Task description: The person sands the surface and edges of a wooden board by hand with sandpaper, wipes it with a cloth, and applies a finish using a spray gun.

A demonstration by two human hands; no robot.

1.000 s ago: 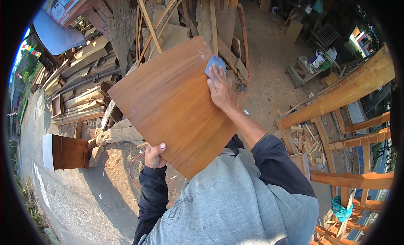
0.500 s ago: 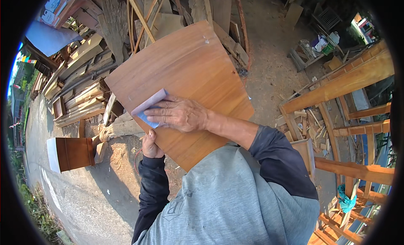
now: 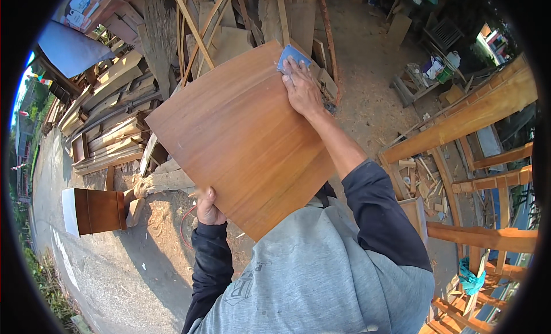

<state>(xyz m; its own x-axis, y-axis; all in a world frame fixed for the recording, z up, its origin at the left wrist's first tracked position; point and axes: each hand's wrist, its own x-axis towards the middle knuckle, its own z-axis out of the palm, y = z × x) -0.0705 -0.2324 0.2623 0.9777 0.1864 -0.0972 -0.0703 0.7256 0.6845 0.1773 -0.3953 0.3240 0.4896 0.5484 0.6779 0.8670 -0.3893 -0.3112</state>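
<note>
A brown wooden panel (image 3: pixel 235 127) is held tilted in front of my body, its near edge by my grey shirt. At its near left edge, my left hand (image 3: pixel 211 207) is closed round the rim, thumb on top and the other fingers hidden beneath. My right hand (image 3: pixel 303 93) is at the far right corner, pressing down a blue sheet of sandpaper (image 3: pixel 293 53) with its fingers. Part of that sheet shows past the fingertips and bends over the panel's edge.
Stacked boards and offcuts (image 3: pixel 115 127) lie at the far left. A brown wooden box (image 3: pixel 94 210) with a pale side stands on the ground at left. Wooden frames (image 3: pixel 482 236) fill the right side. A cluttered low bench (image 3: pixel 422 78) is at the far right.
My right hand has slid the sandpaper from the panel's left side to its far right corner. The left hand keeps its hold on the near left edge.
</note>
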